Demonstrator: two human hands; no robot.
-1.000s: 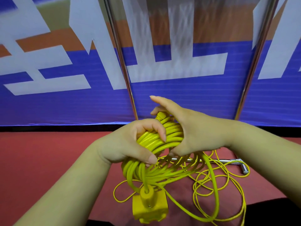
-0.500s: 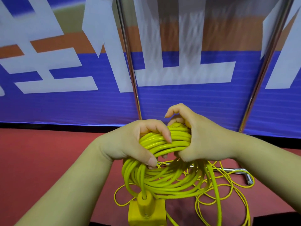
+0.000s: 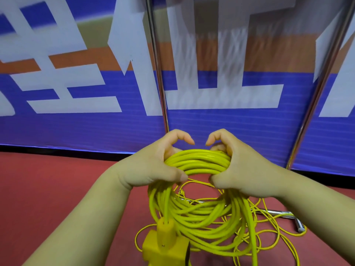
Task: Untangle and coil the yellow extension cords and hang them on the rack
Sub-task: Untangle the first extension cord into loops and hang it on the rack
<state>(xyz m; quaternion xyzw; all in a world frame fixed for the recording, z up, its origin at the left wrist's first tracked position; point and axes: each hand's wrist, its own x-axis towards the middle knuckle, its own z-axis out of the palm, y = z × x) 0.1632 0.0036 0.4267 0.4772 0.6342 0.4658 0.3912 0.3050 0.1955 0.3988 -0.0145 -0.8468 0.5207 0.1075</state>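
Observation:
A thick yellow extension cord (image 3: 197, 162) is wound into a coil that I hold up in front of me. My left hand (image 3: 151, 166) grips the coil's top left, thumb underneath. My right hand (image 3: 240, 169) grips its top right, fingers curled over the strands. The coil hangs down between my hands, and its yellow socket block (image 3: 165, 244) dangles at the bottom. A thinner yellow cord (image 3: 272, 227) lies in loose tangled loops on the red floor beneath. Two chrome uprights of the rack, left pole (image 3: 155, 60) and right pole (image 3: 324, 73), rise behind.
A chrome base bar of the rack (image 3: 284, 215) lies on the red floor (image 3: 48, 189) under the loose cord. A blue, white and orange banner wall (image 3: 76, 96) stands close behind the poles.
Both hands have slid apart along the top of the coil and now hold it wide. The right hand, earlier open-fingered, has curled over the strands. My view has tilted up and closer.

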